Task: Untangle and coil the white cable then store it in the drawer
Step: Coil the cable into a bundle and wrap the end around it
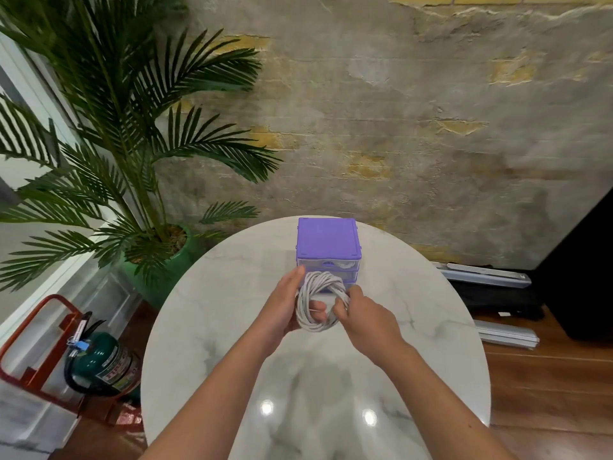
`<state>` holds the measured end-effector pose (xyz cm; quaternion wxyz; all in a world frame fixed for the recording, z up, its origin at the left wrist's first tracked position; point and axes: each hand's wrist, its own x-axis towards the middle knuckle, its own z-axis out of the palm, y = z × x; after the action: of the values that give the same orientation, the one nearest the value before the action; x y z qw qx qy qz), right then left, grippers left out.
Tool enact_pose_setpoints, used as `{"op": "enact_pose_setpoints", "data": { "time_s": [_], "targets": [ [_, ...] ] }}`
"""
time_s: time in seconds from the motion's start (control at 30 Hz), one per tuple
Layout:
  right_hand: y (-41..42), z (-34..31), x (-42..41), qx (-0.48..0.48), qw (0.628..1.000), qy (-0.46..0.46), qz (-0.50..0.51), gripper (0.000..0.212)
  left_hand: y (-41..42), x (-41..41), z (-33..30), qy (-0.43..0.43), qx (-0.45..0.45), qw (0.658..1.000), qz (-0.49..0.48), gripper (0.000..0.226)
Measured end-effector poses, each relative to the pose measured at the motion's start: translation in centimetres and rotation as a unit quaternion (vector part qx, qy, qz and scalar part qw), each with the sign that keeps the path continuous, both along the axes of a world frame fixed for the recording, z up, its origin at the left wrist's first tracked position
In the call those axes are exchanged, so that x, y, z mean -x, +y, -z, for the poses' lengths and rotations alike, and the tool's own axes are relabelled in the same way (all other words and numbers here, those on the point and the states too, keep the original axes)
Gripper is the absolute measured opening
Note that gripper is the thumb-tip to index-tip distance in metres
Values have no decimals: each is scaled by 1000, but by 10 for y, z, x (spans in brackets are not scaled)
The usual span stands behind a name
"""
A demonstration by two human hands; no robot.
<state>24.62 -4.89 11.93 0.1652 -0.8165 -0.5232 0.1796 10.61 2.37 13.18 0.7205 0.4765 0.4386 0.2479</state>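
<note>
The white cable (313,295) is wound into a round coil of several loops, held above the marble table between both hands. My left hand (285,303) has its palm behind the coil's left side, fingers stretched toward the drawers and thumb through the loop. My right hand (361,315) pinches the coil's right edge with closed fingers. Just behind the coil stands a small purple drawer unit (326,242) with clear drawer fronts; its drawers look shut, and the lower ones are partly hidden by the cable.
The round white marble table (232,293) carries only the drawer unit. A potted palm (132,144) in a green pot stands at the left, a green fire extinguisher (102,363) in a red stand below it. Metal rails (487,277) and black gear lie on the wooden floor at right.
</note>
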Motion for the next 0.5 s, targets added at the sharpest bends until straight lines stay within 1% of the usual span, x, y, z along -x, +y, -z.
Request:
{"op": "enact_pose_setpoints", "data": {
  "time_s": [0.07, 0.2, 0.27, 0.33, 0.4, 0.5],
  "targets": [
    [-1, -2, -1, 3, 998, -53, -26, 29, 0, 0, 1, 48, 6, 998, 29, 50],
    [-2, -1, 0, -5, 992, -112, -53, 21, 7, 1, -1, 110, -52, 992, 37, 51],
    [-1, 1, 0, -12, 986, -148, -75, 18, 9, 0, -4, 127, -52, 988, 68, 56],
    [1, 3, -1, -15, 980, -176, -90, 24, 9, 0, -6, 139, -35, 985, 95, 59],
    [3, 7, -1, -33, 982, -170, -80, 29, 9, -1, -4, 136, -24, 986, 93, 57],
    [3, 11, 5, -87, 986, -132, -45, 34, 7, -4, 1, 94, 4, 994, 51, 45]
  ]
}}
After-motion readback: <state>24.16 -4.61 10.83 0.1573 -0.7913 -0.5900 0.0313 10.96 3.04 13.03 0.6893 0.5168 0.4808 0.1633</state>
